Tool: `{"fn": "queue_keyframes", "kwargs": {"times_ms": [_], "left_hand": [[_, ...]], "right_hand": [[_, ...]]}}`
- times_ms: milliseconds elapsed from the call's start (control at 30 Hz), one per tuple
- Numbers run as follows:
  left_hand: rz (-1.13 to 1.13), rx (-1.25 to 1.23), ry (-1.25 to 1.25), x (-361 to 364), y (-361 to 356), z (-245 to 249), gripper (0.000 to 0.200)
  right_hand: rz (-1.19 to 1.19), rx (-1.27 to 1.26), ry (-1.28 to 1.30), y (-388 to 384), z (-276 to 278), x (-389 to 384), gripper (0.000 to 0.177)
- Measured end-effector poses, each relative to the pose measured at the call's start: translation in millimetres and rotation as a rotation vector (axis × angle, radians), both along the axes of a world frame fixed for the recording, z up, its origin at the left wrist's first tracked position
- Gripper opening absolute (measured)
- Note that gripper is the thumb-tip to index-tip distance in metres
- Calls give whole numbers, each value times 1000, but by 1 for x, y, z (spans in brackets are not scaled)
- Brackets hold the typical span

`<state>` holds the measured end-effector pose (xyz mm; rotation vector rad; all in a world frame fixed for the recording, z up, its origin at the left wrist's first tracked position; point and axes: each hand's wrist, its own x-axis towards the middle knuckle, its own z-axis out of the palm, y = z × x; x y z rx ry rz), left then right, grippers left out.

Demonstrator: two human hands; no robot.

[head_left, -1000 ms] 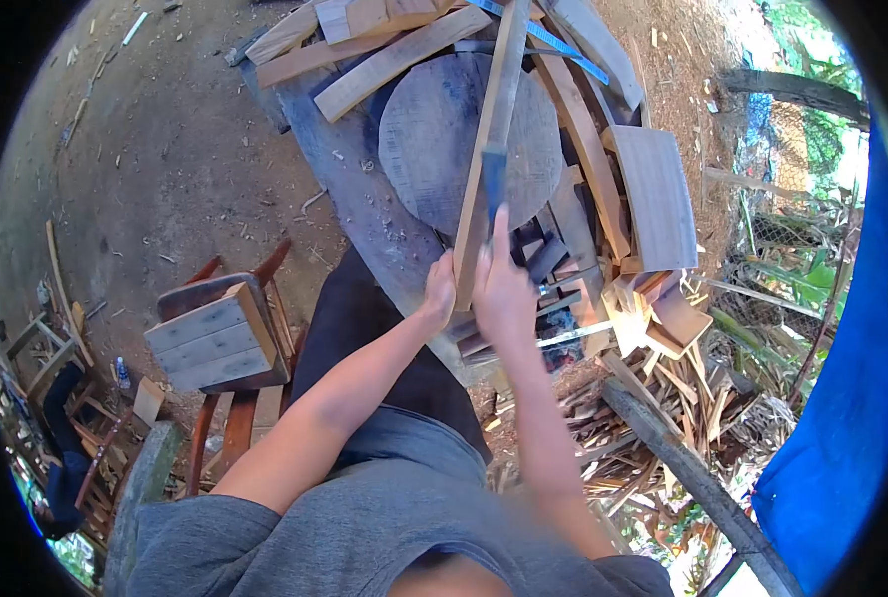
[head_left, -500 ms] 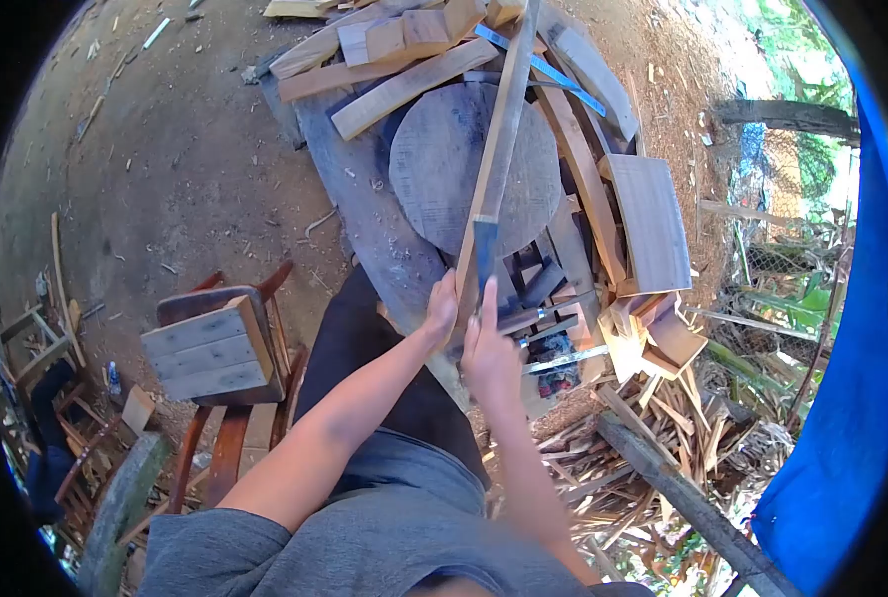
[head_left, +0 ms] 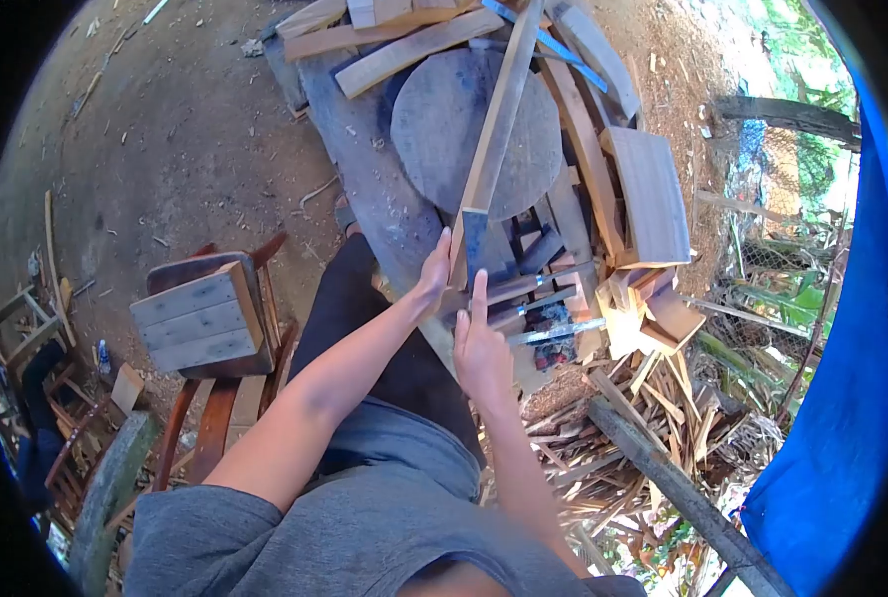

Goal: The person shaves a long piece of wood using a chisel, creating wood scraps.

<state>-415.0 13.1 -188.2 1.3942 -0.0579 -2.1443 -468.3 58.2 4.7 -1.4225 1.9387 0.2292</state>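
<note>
A long, narrow wooden strip [head_left: 500, 129] runs from the top of the view down towards my body, lying across the round wooden disc [head_left: 434, 139] on the bench. My left hand [head_left: 436, 269] is closed around the strip's near end. My right hand [head_left: 485, 353] grips a flat tool with a dark blue-grey blade [head_left: 475, 239], index finger stretched along it. The blade's far edge meets the strip just beyond my left hand. The tool's handle is hidden in my palm.
Wood offcuts [head_left: 419, 55] are stacked behind the disc. Clamps [head_left: 553, 331] and small blocks lie right of my hands. A board [head_left: 651, 199] stands farther right, above a scrap pile [head_left: 653, 428]. Left is a wooden chair carrying a slatted block [head_left: 193, 316]. A blue tarp [head_left: 822, 428] hangs far right.
My right hand and the dark-bladed tool have come slightly back and left. The bench and disc sit higher in the view. My left hand stays on the strip.
</note>
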Motion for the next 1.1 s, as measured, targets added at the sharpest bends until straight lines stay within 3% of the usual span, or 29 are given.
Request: {"fn": "queue_keyframes", "kwargs": {"times_ms": [133,200,367,467,533,633,733,833,933,967,1033,1100], "left_hand": [[157,-48,45,-5,-24,-12,57],[-56,-151,56,9,-32,-7,46],[174,-11,8,-4,-20,11,55],[140,-102,112,-6,-12,-18,55],[158,-94,83,-11,-11,-9,55],[163,-91,71,-13,-20,-3,56],[127,-79,70,-10,-24,-7,56],[49,-43,65,-3,-25,17,56],[193,-69,53,-12,-23,21,56],[88,-75,55,-8,-22,15,55],[110,-72,40,-10,-23,9,55],[127,-19,82,-14,-27,1,54]], "right_hand": [[26,-99,-6,-18,-10,-5,64],[37,-140,-2,-21,-14,-5,64],[-15,-108,-33,20,-17,4,61],[-74,-181,-39,-31,-14,-6,60],[-134,-183,-47,-81,-21,-14,59],[-53,-259,-6,-82,-25,-17,58],[-24,-131,-12,-24,-13,-6,61],[-34,-84,10,-26,-11,-5,59],[-60,-257,-16,-89,-29,-17,58],[-61,-261,-18,-90,-27,-18,58],[-37,-239,-9,-101,-24,-18,57],[-12,-196,-1,-60,-17,-13,58]]}}
